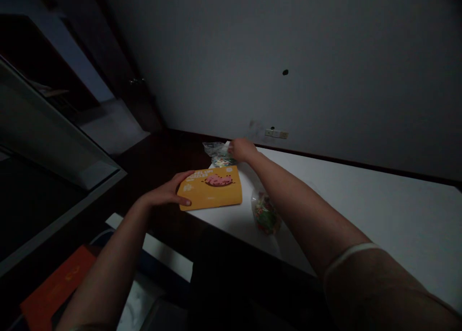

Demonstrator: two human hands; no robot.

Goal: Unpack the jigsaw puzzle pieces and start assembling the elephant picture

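Overhead and beyond everything, a dim grey wall [325, 42] stretches behind the white table [378, 215], which runs off toward the right. Low at the left lies a flat orange thing [59, 287], partly behind the left forearm. The yellow puzzle package [212, 191], printed with a pink pig, is at the table's left end, its left part out past the edge. Nearer the middle, a clear bag of green and mixed-colour pieces [266, 215] lies beside the right forearm; a second clear bag [218, 150] sits behind the package. The left hand [169, 189] grips the package's left side, thumb pressed on the front. The right hand [242, 149] is at the second bag, fingers curled; whether they pinch it, I cannot tell.
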